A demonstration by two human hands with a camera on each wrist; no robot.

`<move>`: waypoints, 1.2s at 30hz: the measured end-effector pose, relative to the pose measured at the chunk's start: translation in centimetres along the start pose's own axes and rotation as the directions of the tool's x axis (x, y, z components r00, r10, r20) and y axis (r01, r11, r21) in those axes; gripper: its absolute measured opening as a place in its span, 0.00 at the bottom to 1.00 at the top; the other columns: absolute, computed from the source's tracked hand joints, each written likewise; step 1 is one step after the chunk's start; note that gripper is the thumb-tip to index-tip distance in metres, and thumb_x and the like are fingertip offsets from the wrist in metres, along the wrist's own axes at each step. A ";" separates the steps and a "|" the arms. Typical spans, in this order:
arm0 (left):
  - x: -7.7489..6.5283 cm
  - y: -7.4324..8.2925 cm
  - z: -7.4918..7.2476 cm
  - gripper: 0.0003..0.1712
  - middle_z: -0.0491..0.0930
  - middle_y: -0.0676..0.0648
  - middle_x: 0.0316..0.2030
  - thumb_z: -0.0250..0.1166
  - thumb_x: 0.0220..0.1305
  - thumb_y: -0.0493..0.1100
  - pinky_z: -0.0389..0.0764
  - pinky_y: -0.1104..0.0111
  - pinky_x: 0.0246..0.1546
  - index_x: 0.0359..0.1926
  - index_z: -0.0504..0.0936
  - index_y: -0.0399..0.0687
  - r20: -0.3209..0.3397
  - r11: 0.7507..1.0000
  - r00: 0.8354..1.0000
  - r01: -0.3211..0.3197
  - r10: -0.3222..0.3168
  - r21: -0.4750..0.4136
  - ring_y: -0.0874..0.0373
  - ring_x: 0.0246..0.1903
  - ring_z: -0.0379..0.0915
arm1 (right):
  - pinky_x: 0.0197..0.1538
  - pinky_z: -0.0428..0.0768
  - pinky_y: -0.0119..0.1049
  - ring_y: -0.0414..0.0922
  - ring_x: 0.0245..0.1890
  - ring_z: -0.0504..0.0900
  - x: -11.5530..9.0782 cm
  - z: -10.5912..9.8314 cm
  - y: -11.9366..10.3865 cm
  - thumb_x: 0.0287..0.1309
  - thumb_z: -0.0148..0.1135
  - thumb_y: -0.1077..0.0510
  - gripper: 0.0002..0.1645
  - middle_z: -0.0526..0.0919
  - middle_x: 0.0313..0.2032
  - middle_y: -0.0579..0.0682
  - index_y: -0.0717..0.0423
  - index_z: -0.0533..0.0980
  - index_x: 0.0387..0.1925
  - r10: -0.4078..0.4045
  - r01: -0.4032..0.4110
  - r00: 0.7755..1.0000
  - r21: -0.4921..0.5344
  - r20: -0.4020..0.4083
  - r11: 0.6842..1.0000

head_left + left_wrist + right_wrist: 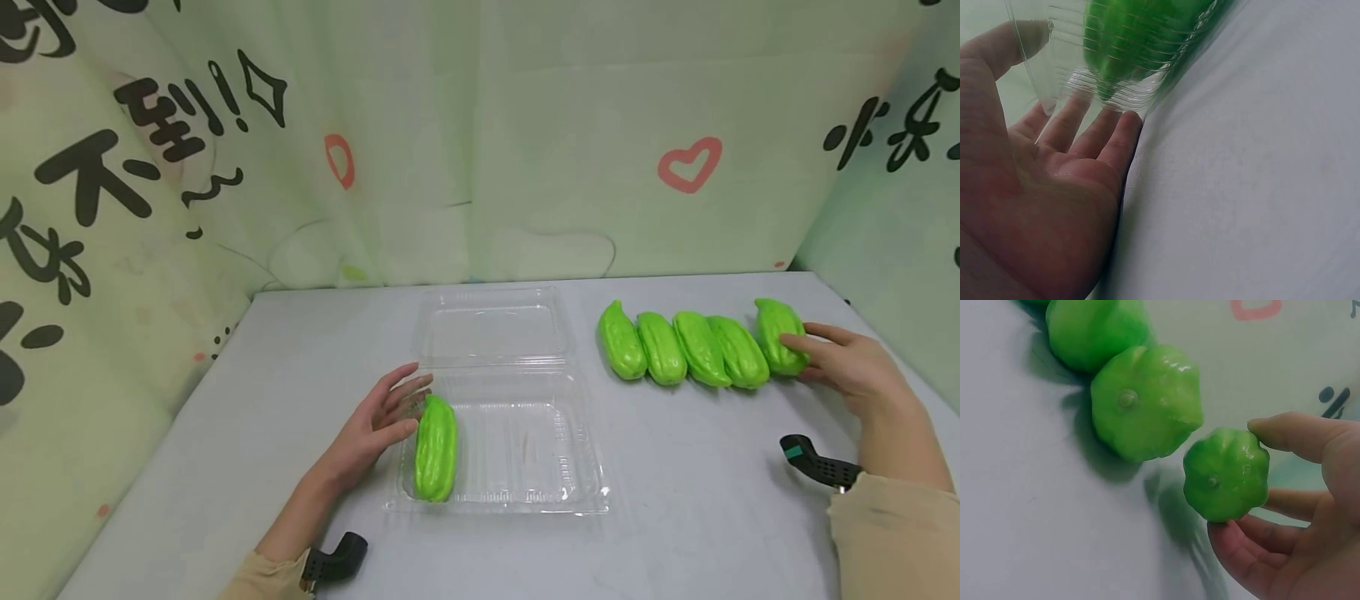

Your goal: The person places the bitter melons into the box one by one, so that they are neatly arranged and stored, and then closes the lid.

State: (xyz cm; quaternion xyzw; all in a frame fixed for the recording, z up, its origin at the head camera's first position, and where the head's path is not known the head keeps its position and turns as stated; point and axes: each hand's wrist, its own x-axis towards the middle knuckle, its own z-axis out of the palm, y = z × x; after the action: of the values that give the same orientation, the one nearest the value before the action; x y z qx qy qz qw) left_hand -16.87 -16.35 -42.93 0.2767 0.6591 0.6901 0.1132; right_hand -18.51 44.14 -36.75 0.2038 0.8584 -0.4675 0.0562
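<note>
My right hand (847,362) grips a green ridged bitter melon (782,337) at the right end of a row. In the right wrist view, thumb and fingers hold the sides of this melon (1225,475), and its shadow lies apart from it on the table. My left hand (386,412) is at the left wall of a clear plastic clamshell box (517,450), fingers extended, fingertips right at the ribbed wall (1129,94). Inside the box, along that wall, lies one bitter melon (436,450). The box's lid (491,325) lies folded back, away from me.
Several more bitter melons (703,348) lie side by side at the back right, left of the gripped one. The white table (300,350) is bordered by printed pale green curtains (555,167) at the back and sides. Each wrist bears a black camera mount (817,462).
</note>
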 end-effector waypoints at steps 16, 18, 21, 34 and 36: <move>0.1 -0.2 0.0 0.43 0.55 0.29 0.74 0.60 0.70 0.32 0.67 0.65 0.66 0.77 0.46 0.31 0.004 1.000 1.000 -0.013 0.013 -0.013 0.33 0.73 0.49 | 0.38 0.79 0.19 0.20 0.35 0.71 -1.9 0.9 -3.7 0.71 0.57 0.41 0.55 0.53 0.70 0.66 0.65 0.40 0.78 -0.152 0.149 0.988 0.122 0.018 0.981; 0.1 -0.2 0.0 0.42 0.55 0.29 0.74 0.60 0.70 0.32 0.67 0.65 0.66 0.77 0.46 0.31 0.005 1.000 1.000 -0.014 0.014 -0.012 0.33 0.73 0.49 | 0.39 0.79 0.19 0.21 0.37 0.72 -2.2 1.3 -4.4 0.70 0.58 0.41 0.55 0.57 0.66 0.60 0.65 0.40 0.79 -0.178 0.172 0.983 0.128 0.035 0.977; 0.1 -0.2 -0.1 0.42 0.56 0.30 0.74 0.60 0.70 0.32 0.67 0.65 0.66 0.77 0.46 0.31 0.004 1.000 1.000 -0.014 0.014 -0.006 0.33 0.73 0.49 | 0.41 0.78 0.19 0.25 0.44 0.71 -2.7 2.1 -5.5 0.71 0.57 0.40 0.55 0.56 0.70 0.62 0.63 0.40 0.79 -0.215 0.210 0.975 0.091 0.058 0.974; 0.0 0.0 -0.1 0.43 0.55 0.31 0.74 0.60 0.70 0.32 0.68 0.66 0.66 0.77 0.46 0.32 -0.001 1.000 1.000 -0.001 0.001 -0.013 0.34 0.73 0.50 | 0.57 0.71 0.41 0.61 0.67 0.61 -5.8 8.3 -10.7 0.73 0.56 0.44 0.48 0.53 0.74 0.71 0.59 0.44 0.80 -0.356 0.358 0.909 0.032 0.215 0.933; 0.0 0.0 0.0 0.43 0.56 0.31 0.74 0.60 0.70 0.33 0.68 0.66 0.66 0.77 0.46 0.32 0.002 1.000 1.000 -0.002 0.002 -0.016 0.34 0.73 0.50 | 0.56 0.72 0.41 0.62 0.67 0.62 -6.3 9.2 -11.3 0.73 0.56 0.45 0.48 0.55 0.73 0.71 0.60 0.46 0.80 -0.367 0.370 0.902 0.031 0.226 0.929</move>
State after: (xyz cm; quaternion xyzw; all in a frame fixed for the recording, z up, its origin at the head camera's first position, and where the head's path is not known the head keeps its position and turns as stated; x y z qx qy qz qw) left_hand -16.89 -16.36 -42.90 0.2769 0.6533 0.6952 0.1153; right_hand -18.14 29.24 -31.29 -0.0175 0.8721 -0.4844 0.0664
